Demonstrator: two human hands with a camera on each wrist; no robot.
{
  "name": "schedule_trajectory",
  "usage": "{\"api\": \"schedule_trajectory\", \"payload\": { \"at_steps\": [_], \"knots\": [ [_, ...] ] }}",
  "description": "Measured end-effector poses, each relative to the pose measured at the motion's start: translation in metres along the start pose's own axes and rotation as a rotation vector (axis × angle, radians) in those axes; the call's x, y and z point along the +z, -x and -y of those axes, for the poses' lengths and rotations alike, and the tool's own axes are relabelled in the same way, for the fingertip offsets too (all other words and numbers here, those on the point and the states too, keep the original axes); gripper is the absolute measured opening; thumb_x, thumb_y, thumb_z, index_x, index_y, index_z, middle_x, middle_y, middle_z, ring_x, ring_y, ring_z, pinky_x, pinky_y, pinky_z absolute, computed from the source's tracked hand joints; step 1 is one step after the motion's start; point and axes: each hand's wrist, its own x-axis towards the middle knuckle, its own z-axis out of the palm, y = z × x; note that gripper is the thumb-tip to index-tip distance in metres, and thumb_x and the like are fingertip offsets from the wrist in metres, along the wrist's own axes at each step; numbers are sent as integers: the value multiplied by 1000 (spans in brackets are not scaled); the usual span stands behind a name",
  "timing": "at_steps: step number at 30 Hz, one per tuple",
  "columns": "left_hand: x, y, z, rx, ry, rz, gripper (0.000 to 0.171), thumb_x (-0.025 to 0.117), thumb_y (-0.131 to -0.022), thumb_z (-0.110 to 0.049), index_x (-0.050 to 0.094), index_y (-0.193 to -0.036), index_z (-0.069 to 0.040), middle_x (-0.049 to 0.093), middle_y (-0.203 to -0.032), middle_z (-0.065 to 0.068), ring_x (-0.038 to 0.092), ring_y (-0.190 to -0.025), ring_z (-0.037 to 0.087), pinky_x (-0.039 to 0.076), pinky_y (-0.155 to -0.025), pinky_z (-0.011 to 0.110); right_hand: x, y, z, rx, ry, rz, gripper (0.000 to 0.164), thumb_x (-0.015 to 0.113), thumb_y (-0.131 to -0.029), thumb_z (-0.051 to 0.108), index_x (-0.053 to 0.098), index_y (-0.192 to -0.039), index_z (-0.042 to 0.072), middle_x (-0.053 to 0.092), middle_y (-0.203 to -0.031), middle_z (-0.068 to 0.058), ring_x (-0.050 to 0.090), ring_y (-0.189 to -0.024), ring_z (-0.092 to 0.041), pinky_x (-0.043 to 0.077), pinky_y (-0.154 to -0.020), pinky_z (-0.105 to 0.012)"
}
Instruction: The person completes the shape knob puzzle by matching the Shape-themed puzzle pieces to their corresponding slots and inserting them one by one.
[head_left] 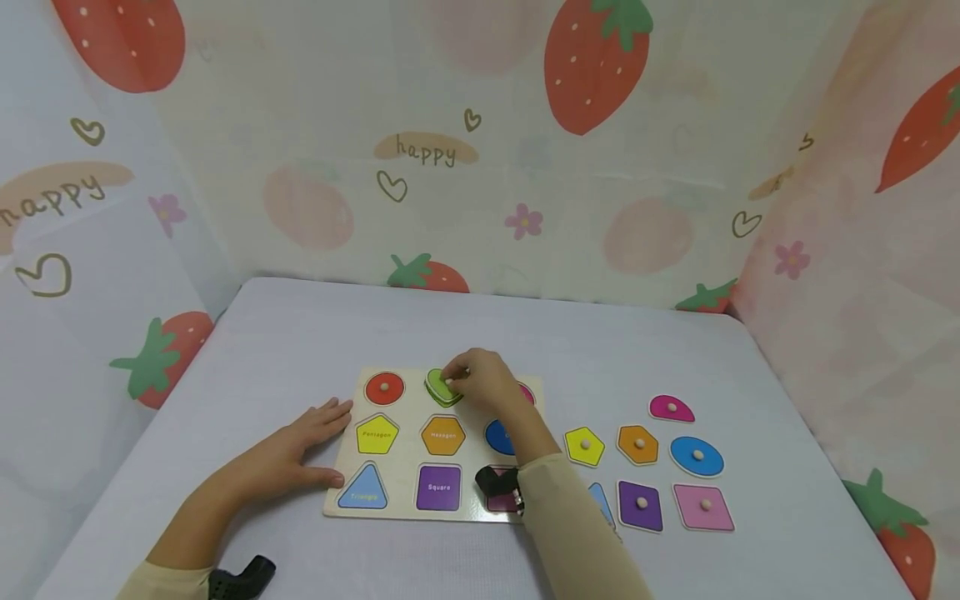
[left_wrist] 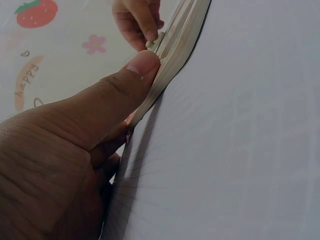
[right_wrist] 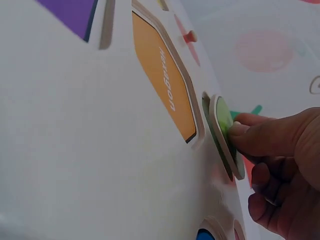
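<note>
My right hand [head_left: 483, 385] pinches the small knob of a green puzzle piece [right_wrist: 223, 120], with the thumb and a fingertip on it. The piece sits slightly tilted over the green recess at the middle of the board's top row, its edge partly above the board face. A wooden shape board [head_left: 401, 504] lies flat beneath. At its left edge rests my left hand [head_left: 300, 450], fingers spread, thumb [left_wrist: 142, 62] against the board's side. The red round piece [head_left: 385, 388] fills the top left recess. My right hand and forearm partly cover the board's right column.
Right of the board lie loose knobbed pieces: a yellow pentagon [head_left: 584, 447], orange hexagon [head_left: 637, 445], magenta half circle [head_left: 671, 407], blue oval [head_left: 697, 456], purple square [head_left: 640, 506], pink parallelogram [head_left: 703, 507] and a partly hidden light blue triangle [head_left: 602, 504]. Strawberry-printed curtains [head_left: 495, 192] surround the white table [head_left: 300, 325].
</note>
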Motion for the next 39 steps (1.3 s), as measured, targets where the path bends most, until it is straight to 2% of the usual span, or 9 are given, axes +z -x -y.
{"api": "schedule_trajectory", "payload": {
  "at_steps": [9, 15, 39],
  "knots": [
    [1, -2, 1, 7, 4, 3, 104, 82, -76, -61, 39, -159, -15, 27, -169, 7, 16, -156, 43, 19, -123, 63, 4, 2, 1, 31, 19, 29, 9, 75, -94, 15, 81, -100, 18, 69, -98, 3, 60, -96, -18, 56, -93, -36],
    [1, -1, 1, 6, 9, 2, 104, 82, -76, -60, 40, -158, -13, 28, -169, 7, 16, -156, 43, 19, -123, 63, 5, 2, 0, 13, 16, 46, 9, 75, -94, 15, 81, -101, 16, 71, -98, 2, 61, -94, -18, 57, -91, -36],
    [1, -3, 4, 3, -8, 5, 104, 80, -77, -63, 39, -159, -16, 28, -169, 7, 16, -156, 43, 20, -123, 64, 7, 3, 0, 12, 38, 31, 10, 75, -94, 18, 79, -103, 19, 69, -100, 4, 60, -96, -18, 56, -94, -36]
  ]
}}
